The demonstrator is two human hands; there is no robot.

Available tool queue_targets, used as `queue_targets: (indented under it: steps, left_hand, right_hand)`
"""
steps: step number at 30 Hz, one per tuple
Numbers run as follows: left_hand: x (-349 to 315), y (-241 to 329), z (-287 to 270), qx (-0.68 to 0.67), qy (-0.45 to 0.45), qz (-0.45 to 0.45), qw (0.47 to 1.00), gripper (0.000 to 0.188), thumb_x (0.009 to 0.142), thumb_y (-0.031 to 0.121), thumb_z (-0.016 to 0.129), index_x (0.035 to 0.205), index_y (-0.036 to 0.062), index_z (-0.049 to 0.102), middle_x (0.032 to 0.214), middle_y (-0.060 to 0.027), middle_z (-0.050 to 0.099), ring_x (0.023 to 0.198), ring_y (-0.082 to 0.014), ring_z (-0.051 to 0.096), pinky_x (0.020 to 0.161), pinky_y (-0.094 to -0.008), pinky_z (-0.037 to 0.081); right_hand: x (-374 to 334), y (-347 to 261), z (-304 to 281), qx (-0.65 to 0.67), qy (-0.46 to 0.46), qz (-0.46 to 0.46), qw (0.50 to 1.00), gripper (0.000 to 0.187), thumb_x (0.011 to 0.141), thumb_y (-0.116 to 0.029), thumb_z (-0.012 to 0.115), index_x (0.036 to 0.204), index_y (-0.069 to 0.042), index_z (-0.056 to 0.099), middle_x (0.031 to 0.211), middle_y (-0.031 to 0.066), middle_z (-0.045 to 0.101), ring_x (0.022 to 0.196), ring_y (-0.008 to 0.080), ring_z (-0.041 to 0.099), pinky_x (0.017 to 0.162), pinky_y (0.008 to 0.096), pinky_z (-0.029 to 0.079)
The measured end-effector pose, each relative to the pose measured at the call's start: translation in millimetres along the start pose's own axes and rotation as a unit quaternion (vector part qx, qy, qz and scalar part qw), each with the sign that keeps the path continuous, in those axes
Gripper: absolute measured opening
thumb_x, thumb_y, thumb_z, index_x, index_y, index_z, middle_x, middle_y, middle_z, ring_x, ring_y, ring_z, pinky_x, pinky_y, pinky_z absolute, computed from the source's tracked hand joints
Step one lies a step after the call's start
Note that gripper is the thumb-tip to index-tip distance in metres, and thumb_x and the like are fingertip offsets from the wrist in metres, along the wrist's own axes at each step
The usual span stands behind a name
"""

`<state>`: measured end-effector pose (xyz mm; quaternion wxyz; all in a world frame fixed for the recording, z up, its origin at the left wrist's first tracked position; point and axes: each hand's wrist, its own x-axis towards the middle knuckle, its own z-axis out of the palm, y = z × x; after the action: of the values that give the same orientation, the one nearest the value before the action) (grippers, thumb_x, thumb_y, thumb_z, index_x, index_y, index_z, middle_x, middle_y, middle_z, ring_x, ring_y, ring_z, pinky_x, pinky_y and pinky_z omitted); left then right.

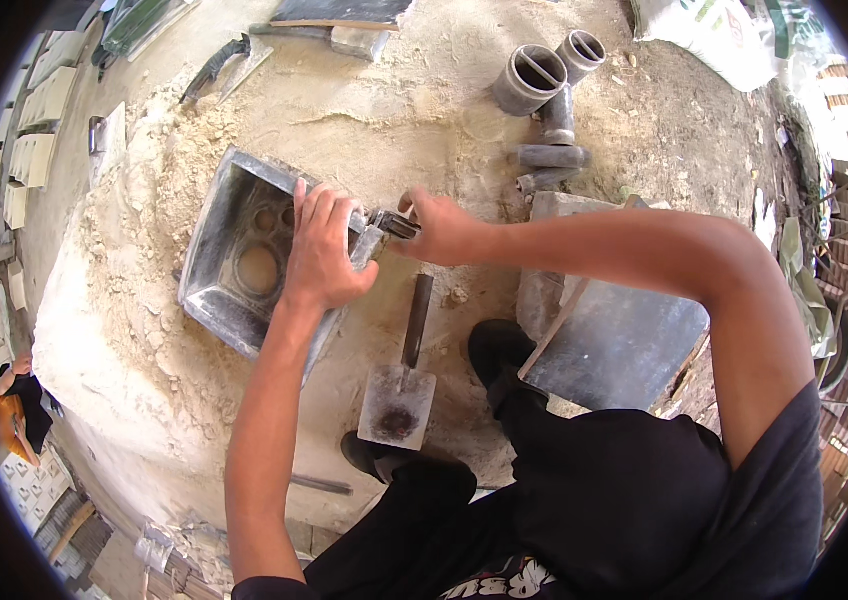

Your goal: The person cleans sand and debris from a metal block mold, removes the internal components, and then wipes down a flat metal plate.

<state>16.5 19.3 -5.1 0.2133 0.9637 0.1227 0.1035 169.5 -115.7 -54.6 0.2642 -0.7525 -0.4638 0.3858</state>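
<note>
A grey, dusty box-shaped mould (206, 270) with round shapes in its floor lies tilted on the pale, powdery ground. My left hand (322, 250) grips its right wall, fingers over the rim and thumb on the outer side. Just outside that wall, my right hand (442, 230) is closed on a dark metal clamp (396, 223) that meets the mould's edge. Its exact shape is partly covered by my fingers. Below the clamp, between the mould and my feet, a small flat shovel (397, 408) lies with its dark handle pointing away from me.
Grey cylindrical moulds (529, 82) stand at the far right, with smaller round pieces nearby. A dark flat panel (619, 335) lies beside my right leg. Filled white sacks (709, 40) are at the upper right. Another person (16, 415) is at the far left, near rows of pale blocks (44, 105).
</note>
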Motion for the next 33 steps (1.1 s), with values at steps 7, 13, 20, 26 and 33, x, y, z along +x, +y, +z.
queue_targets:
  steps: [7,13,20,26,33]
  left_hand:
    - [-3,-1,0,-0.007,0.005,-0.009,1.000,0.060,0.053,0.015,0.072,0.108,0.0044,0.048,0.110,-0.0160,0.048,0.119,-0.0391,0.042,0.115,-0.0574,0.016]
    - [1,0,1,-0.006,0.006,0.000,1.000,0.059,0.054,0.016,0.072,0.107,0.0041,0.048,0.109,-0.0159,0.048,0.118,-0.0389,0.042,0.115,-0.0577,0.016]
    - [-1,0,0,-0.003,0.001,-0.002,1.000,0.059,0.054,0.017,0.072,0.107,0.0030,0.049,0.109,-0.0166,0.048,0.117,-0.0383,0.043,0.115,-0.0574,0.017]
    - [1,1,-2,0.008,-0.010,-0.002,1.000,0.063,0.055,0.019,0.075,0.110,0.0002,0.049,0.111,-0.0185,0.048,0.119,-0.0381,0.043,0.116,-0.0557,0.017]
    - [-1,-1,3,-0.009,0.017,0.000,1.000,0.058,0.053,0.016,0.072,0.106,0.0050,0.049,0.109,-0.0156,0.048,0.117,-0.0387,0.043,0.114,-0.0581,0.017]
  right_hand:
    - [-8,-23,19,-0.052,-0.055,0.039,0.996,0.045,0.079,-0.016,0.065,0.112,0.008,0.046,0.091,0.0291,0.062,0.091,0.0418,0.064,0.077,0.0476,0.052]
    - [22,24,27,0.063,-0.129,0.004,0.990,0.040,0.081,-0.030,0.068,0.102,0.003,0.058,0.085,0.0241,0.064,0.084,0.0346,0.066,0.070,0.0423,0.051]
    - [-4,7,11,0.161,-0.056,0.059,0.984,0.049,0.094,-0.049,0.058,0.085,-0.001,0.063,0.071,0.0098,0.063,0.068,0.0185,0.064,0.061,0.0348,0.050]
    - [6,14,7,0.243,-0.082,0.192,0.947,0.052,0.097,-0.046,0.052,0.075,-0.001,0.064,0.064,0.0155,0.062,0.069,0.0298,0.066,0.067,0.0420,0.051]
    - [-15,6,10,-0.150,0.065,-0.138,0.977,0.044,0.096,-0.039,0.053,0.082,0.002,0.060,0.078,0.0221,0.065,0.071,0.0398,0.064,0.066,0.0459,0.052]
